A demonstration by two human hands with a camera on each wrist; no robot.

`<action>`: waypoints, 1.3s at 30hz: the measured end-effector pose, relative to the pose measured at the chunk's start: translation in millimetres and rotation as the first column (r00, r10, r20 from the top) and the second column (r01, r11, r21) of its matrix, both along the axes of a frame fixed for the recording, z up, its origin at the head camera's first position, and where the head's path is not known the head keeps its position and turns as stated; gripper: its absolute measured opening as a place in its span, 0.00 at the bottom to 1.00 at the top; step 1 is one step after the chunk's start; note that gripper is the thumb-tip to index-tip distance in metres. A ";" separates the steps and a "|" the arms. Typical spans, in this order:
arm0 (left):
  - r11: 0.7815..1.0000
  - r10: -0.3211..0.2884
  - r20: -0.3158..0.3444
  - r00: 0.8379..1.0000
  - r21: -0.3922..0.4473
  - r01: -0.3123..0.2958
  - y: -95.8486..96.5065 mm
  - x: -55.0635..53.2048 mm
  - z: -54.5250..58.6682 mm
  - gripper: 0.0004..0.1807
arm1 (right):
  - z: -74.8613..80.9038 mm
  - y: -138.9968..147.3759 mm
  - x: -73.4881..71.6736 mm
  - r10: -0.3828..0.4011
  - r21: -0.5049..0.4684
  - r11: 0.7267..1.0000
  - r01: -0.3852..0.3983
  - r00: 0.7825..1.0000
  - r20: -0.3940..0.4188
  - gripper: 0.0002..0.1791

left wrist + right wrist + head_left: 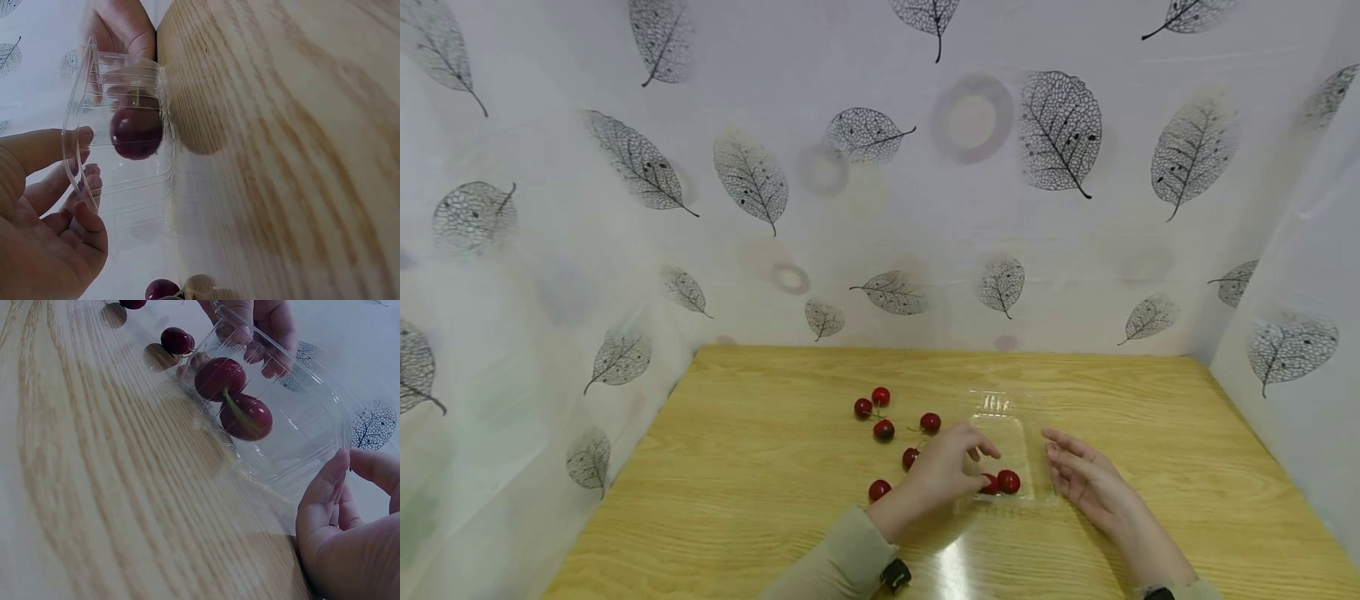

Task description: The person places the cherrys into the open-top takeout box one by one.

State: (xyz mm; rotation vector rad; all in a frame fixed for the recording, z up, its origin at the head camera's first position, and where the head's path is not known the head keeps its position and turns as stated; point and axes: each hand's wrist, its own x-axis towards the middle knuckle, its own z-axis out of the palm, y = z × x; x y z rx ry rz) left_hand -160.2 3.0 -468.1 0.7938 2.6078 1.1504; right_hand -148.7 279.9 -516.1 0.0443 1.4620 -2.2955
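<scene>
A clear plastic container (1026, 450) stands on the table with two dark red cherries inside, one cherry (1008, 481) beside another cherry (990, 484) partly behind my left thumb. My left hand (946, 468) reaches over the container's left side, fingers bent and thumb apart, nothing seen between them. The left wrist view shows that hand (56, 219) at the container's rim. At the opposite side, my right hand (1090, 483) pinches the rim between thumb and fingers, as the right wrist view shows of the hand (356, 531).
Left of the container lie several loose cherries, among them a cherry (883, 430), a cherry (930, 423) and a cherry (879, 491) near my left forearm. The wooden table (760, 467) ends at a leaf-patterned curtain (865, 225) behind and at the sides.
</scene>
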 end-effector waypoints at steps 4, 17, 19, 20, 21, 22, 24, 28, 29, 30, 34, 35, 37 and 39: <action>1.000 0.010 0.033 0.999 0.021 -0.011 0.0 -0.4 0.2 0.18 | 0.2 -0.4 0.4 0.001 -0.003 1.000 -0.001 1.000 -0.005 0.21; 0.990 0.014 0.086 0.996 0.136 -0.026 -9.5 -2.4 5.2 0.12 | 0.3 0.2 1.3 0.031 -0.065 0.997 -0.032 0.999 -0.018 0.22; 0.989 0.020 0.081 0.997 0.145 -0.032 -12.2 -3.2 5.4 0.11 | 0.3 0.1 1.5 0.029 -0.061 0.998 -0.030 0.999 -0.020 0.22; 0.988 0.023 0.077 0.997 0.150 -0.034 -13.6 -4.0 5.2 0.11 | 0.3 0.0 1.6 0.029 -0.060 0.998 -0.030 0.999 -0.021 0.22; 0.988 0.029 0.077 0.997 0.151 -0.040 -14.9 -4.6 5.5 0.11 | 0.2 0.0 1.7 0.026 -0.056 0.998 -0.027 0.999 -0.021 0.22; 0.987 0.031 0.072 0.997 0.155 -0.042 -16.4 -5.2 6.1 0.11 | 0.2 0.0 1.8 0.025 -0.055 0.998 -0.026 0.999 -0.021 0.22; 0.986 0.040 0.068 0.997 0.161 -0.051 -19.6 -6.3 8.3 0.11 | 0.1 -0.1 1.7 0.022 -0.048 0.999 -0.023 0.999 -0.023 0.22; 0.982 0.062 0.087 0.994 0.174 -0.076 -26.4 -6.8 15.6 0.12 | -0.3 0.0 1.5 0.016 -0.041 0.999 -0.016 1.000 -0.017 0.22; 0.981 0.071 0.093 0.993 0.175 -0.086 -28.2 -7.1 16.9 0.12 | -0.4 0.0 1.4 0.014 -0.040 0.999 -0.015 1.000 -0.015 0.22; 0.980 0.078 0.096 0.992 0.175 -0.094 -30.1 -7.3 18.3 0.12 | -0.4 -0.1 1.3 0.012 -0.037 0.999 -0.013 1.000 -0.014 0.22; 0.978 0.100 0.083 0.992 0.174 -0.113 -38.9 -8.8 20.5 0.12 | 0.6 -0.8 1.2 0.003 -0.036 0.999 -0.004 1.000 -0.007 0.22; 0.978 0.103 0.073 0.992 0.173 -0.114 -41.3 -9.3 20.4 0.12 | 0.9 -1.1 1.1 0.000 -0.034 0.999 -0.001 1.000 -0.006 0.22; 0.978 0.108 0.059 0.992 0.175 -0.117 -46.0 -10.4 20.2 0.12 | 1.4 -1.4 1.0 -0.003 -0.031 1.000 0.002 1.000 -0.004 0.22; 0.977 0.114 0.047 0.992 0.177 -0.121 -50.7 -11.5 19.6 0.12 | 1.4 -1.6 0.9 -0.003 -0.028 1.000 0.003 1.000 -0.005 0.22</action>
